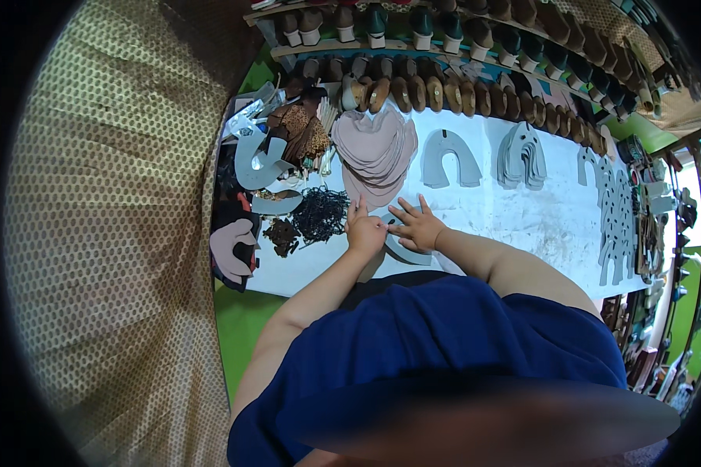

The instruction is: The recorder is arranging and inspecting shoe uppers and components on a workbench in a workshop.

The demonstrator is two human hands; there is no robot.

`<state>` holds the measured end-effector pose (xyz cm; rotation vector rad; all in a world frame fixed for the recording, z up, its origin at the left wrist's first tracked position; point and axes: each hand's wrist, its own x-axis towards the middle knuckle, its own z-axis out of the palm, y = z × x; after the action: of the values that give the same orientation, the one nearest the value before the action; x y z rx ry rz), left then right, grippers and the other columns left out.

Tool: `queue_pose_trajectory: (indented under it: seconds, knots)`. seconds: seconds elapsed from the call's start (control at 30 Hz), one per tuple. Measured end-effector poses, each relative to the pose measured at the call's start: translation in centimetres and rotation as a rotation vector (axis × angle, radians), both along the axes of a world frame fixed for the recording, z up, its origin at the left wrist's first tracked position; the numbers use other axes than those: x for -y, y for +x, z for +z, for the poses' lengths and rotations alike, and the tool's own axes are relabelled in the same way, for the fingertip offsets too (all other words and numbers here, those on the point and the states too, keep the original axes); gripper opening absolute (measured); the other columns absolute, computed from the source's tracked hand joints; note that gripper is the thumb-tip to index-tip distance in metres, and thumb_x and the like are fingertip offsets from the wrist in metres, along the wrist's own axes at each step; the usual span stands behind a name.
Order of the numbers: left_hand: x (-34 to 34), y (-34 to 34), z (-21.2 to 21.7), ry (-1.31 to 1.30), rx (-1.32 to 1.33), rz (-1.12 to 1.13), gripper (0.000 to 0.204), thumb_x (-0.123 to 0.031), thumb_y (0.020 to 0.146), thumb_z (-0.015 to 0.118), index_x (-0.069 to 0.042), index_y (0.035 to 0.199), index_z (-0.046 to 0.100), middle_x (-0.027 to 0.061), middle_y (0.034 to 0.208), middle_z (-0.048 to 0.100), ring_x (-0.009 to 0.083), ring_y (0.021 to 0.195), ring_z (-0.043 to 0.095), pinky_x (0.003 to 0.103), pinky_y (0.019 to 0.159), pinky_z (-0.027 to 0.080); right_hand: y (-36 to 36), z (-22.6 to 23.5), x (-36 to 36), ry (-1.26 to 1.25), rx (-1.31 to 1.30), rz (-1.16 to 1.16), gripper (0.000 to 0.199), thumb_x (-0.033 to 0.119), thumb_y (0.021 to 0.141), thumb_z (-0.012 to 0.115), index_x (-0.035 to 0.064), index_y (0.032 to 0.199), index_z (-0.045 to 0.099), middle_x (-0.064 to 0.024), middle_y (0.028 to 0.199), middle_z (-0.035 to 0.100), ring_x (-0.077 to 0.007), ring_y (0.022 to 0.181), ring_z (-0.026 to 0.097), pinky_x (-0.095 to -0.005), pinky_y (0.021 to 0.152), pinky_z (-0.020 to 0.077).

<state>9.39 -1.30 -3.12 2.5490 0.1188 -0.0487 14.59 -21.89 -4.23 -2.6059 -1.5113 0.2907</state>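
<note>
The grey curved strip (409, 253) lies at the near side of the table, right in front of your body and partly covered by your hands. Your left hand (366, 232) is at its left end, with some fingers pointing away from you and the thumb side turned toward the other hand. Your right hand (419, 229) reaches in over the strip with its outer fingers fanned apart. The two hands meet or nearly meet at the thumb and forefinger; you can't tell from this view whether either one is pinching the strip.

Just beyond your hands is a stack of pink pieces (378, 152), overlapping one another. To the left of your left hand lie a tangle of black cords (319, 214) and a small heap of brown bits (282, 236). Further left are a grey hooked piece (247, 163) and, at the table's edge, a pink curved piece (226, 253).

Beyond your right hand, a grey arch (434, 165) lies flat on the white table cover (553, 222); past it is a pile of grey arches (514, 165), and more grey pieces (617, 226) run down the far right. Wooden shoe forms (435, 93) line the back edge, under shelves of shoes (376, 27). A patterned curtain (117, 218) hangs on your left.
</note>
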Motion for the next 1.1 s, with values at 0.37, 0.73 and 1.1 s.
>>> queue_pose_trajectory:
  seconds: [0.37, 0.73, 1.1]
  knots:
    - [-1.4, -1.1, -0.9, 0.014, 0.073, -0.11, 0.027, -0.041, 0.088, 0.064, -0.021, 0.097, 0.08, 0.0223, 0.163, 0.018, 0.0479, 0.145, 0.022, 0.058, 0.113, 0.021, 0.6, 0.8, 0.4, -0.004, -0.057, 0.04, 0.044, 0.04, 0.088, 0.057, 0.0192, 0.127, 0.063, -0.0102, 0.159, 0.033, -0.0336, 0.151, 0.019, -0.0675, 0.116, 0.0124]
    - [-1.8, -1.0, -0.5, 0.034, 0.125, -0.199, 0.021, -0.035, 0.085, 0.068, -0.027, 0.101, 0.08, 0.0206, 0.163, 0.019, 0.0477, 0.144, 0.023, 0.058, 0.112, 0.022, 0.8, -1.5, 1.4, 0.401, -0.026, -0.037, 0.039, 0.034, 0.088, 0.06, 0.0201, 0.124, 0.068, -0.0111, 0.154, 0.041, -0.0356, 0.142, 0.035, -0.0575, 0.116, 0.0253]
    - [-0.4, -0.6, -0.1, 0.061, 0.041, -0.016, 0.013, -0.029, 0.074, 0.078, -0.022, 0.085, 0.081, 0.0216, 0.162, 0.021, 0.0443, 0.144, 0.024, 0.054, 0.114, 0.024, 1.2, -2.1, 1.6, 0.455, -0.072, -0.077, 0.033, 0.033, 0.09, 0.057, 0.0216, 0.116, 0.072, -0.0088, 0.15, 0.046, -0.0366, 0.144, 0.033, -0.0573, 0.117, 0.0252]
